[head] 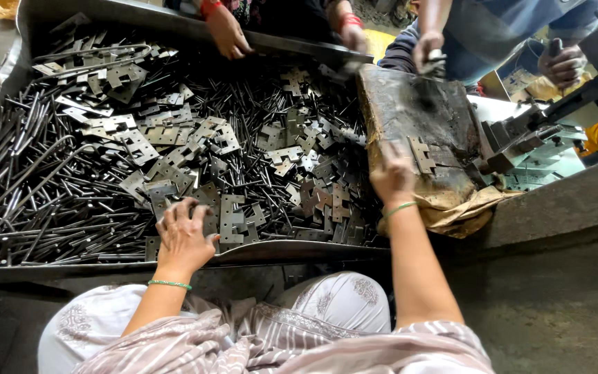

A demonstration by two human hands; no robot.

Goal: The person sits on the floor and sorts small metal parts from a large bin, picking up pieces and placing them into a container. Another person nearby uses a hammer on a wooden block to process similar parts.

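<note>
Left hand (185,239) spread open, fingers picking among flat grey steel hinge plates (230,218); right hand (392,181), blurred, grip unclear, beside a hinge (421,154) on the worn block (423,118); seating comes next, probably.

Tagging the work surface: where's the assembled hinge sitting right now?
In the head view, the hinge lies flat on the worn block, right of the tray, just beyond the right hand.

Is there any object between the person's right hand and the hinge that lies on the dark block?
Nothing visible. The right hand hovers at the block's near-left edge; the hinge lies just beyond its fingers, with only bare block surface between.
</note>
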